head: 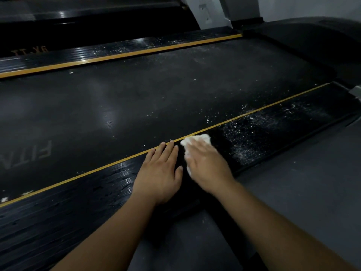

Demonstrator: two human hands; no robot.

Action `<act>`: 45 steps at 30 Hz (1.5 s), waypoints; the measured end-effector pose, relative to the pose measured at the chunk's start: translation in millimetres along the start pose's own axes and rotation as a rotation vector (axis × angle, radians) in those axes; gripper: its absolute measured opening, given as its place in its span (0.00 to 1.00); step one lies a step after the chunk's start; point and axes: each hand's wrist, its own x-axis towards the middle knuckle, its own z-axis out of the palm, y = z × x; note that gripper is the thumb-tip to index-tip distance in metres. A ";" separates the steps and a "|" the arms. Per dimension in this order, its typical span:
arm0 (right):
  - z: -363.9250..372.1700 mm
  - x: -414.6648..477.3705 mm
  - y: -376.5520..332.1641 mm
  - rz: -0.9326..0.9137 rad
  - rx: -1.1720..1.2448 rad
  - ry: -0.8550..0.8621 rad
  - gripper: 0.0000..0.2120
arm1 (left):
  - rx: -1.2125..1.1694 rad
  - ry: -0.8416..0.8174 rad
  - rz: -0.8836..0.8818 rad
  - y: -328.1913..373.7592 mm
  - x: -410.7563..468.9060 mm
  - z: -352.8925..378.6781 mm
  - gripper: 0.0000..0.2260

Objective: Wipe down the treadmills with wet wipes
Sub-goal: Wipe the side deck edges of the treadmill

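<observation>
Rested left hand flat on near side rail, fingers straight, gripping nothing. Pressed white wet wipe onto same rail under right hand, at 3 o'clock of left; fingers spread over wipe, uncurled. Noted white specks on rail at 2 o'clock, belt beyond yellow stripe at 12.

A gym or fitness room: a wide black treadmill belt fills the centre, with printed lettering at 9 o'clock; yellow-edged side rails flank it; a second machine at 11 o'clock; grey floor at 4 o'clock.
</observation>
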 end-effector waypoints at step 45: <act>-9.4 -14.7 40.3 0.184 0.100 0.189 0.19 | -0.020 0.010 0.004 0.4 -0.2 -1.1 0.37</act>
